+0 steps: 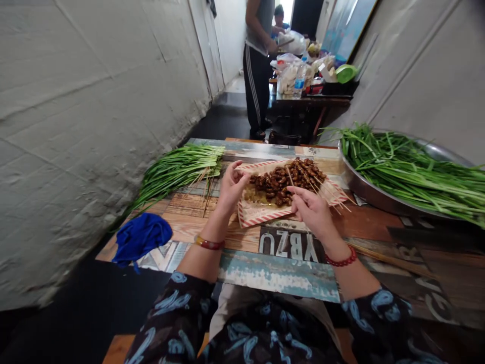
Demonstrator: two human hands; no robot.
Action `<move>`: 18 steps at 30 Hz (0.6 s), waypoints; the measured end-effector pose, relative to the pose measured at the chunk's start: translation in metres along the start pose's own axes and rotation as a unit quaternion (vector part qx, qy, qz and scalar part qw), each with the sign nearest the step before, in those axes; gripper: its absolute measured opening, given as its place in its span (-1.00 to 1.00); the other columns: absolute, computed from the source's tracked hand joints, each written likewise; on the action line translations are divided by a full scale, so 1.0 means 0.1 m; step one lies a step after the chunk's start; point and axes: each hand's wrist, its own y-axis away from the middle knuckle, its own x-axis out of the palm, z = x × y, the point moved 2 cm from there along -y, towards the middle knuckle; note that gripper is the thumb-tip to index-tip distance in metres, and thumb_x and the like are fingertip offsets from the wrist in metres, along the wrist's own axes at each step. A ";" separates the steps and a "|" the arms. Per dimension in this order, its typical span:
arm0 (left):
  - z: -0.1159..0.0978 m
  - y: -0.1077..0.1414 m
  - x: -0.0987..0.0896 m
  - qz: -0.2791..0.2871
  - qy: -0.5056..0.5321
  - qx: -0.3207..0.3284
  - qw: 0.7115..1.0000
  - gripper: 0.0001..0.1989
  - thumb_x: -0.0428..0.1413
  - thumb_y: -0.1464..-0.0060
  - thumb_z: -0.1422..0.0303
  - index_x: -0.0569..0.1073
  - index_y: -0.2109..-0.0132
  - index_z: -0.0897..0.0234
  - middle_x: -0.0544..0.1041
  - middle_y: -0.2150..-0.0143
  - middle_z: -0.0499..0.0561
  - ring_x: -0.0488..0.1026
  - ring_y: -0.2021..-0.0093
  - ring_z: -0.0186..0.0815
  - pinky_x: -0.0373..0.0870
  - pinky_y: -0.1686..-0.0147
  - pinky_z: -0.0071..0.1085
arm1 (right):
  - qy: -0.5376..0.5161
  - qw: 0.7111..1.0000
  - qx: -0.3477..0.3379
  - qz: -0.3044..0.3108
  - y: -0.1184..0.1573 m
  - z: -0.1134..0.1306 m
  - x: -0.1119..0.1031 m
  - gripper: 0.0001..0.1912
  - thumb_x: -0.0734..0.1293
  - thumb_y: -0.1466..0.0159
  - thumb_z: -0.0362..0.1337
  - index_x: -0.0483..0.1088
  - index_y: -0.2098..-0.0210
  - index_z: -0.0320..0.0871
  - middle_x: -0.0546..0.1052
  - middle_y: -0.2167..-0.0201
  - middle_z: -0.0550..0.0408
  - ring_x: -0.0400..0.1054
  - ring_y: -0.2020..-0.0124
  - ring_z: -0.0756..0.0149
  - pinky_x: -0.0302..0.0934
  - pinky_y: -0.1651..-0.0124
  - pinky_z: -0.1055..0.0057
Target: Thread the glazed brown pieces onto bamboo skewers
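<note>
A red-and-white striped tray [261, 218] on the table holds a heap of brown, glossy meat pieces [299, 174] on thin sticks. At the tray's left edge is my left hand [233, 187], its fingers curved and apart, with nothing visible between them. My right hand [311, 208] pinches a thin wooden skewer [290, 177] over the front of the meat. The skewer's tip points up and away from me. Several bare stick ends jut out past the tray's right side.
Green stalks [170, 172] with loose sticks lie at the left, near a blue cloth [142, 235]. A metal basin [364, 189] of green stalks stands at the right. Long sticks [390, 259] lie below it. Beyond, a person [257, 65] stands beside a cluttered table [310, 101].
</note>
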 end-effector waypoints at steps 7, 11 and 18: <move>0.11 -0.25 -0.10 0.023 -0.253 0.067 0.965 -0.35 0.11 0.04 0.52 0.19 -0.23 0.31 0.43 0.33 -0.07 0.33 0.41 -0.43 0.28 0.32 -0.46 | -0.009 1.000 -0.008 -0.009 0.06 -0.05 -0.07 -0.63 0.22 -0.32 -0.16 0.47 0.01 -0.21 0.42 0.61 0.22 0.19 0.73 0.54 0.11 0.66 0.58; 0.20 -0.43 -0.02 0.106 -0.388 0.088 0.911 -0.29 0.08 0.04 0.55 0.16 -0.29 0.32 0.47 0.28 -0.02 0.32 0.41 -0.41 0.26 0.29 -0.45 | 0.028 0.999 -0.045 -0.007 0.06 0.00 -0.07 -0.65 0.20 -0.33 -0.21 0.48 0.02 -0.22 0.46 0.61 0.18 0.24 0.71 0.51 0.15 0.63 0.57; 0.26 -0.57 0.24 0.178 -0.509 0.070 0.839 -0.21 0.07 0.13 0.64 0.20 -0.31 0.27 0.53 0.26 0.03 0.38 0.35 -0.29 0.27 0.20 -0.37 | 0.054 0.995 -0.084 -0.022 0.02 0.03 -0.10 -0.67 0.18 -0.32 -0.24 0.49 0.05 -0.21 0.49 0.61 0.16 0.35 0.63 0.43 0.27 0.51 0.50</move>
